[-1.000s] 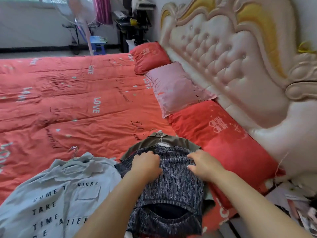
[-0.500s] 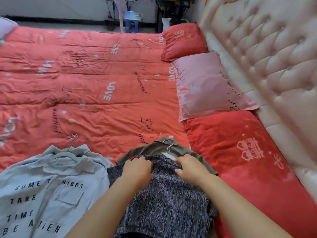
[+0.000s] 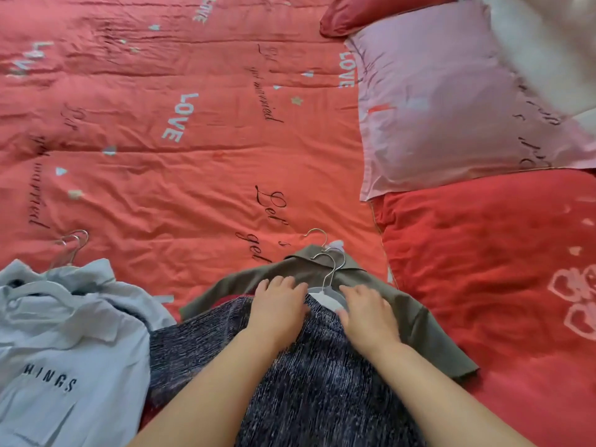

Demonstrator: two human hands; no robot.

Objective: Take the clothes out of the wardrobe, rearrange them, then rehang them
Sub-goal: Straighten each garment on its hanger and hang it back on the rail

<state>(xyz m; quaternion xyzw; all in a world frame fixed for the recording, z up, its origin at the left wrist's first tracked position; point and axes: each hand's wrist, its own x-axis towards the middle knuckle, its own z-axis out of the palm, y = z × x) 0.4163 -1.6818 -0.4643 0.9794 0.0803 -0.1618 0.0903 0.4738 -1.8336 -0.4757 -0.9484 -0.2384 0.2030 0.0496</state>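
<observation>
Marled knit top on the quilt, under both palms, over an olive jacket — left hand and right hand pressed flat, fingers loosely spread, flanking the white hanger; likely soft, light, floppy — grip shoulders or hanger hook.

Only the arms show: both forearms bare to the lower edge, left hand and right hand unadorned, fingers short and plump.
</observation>
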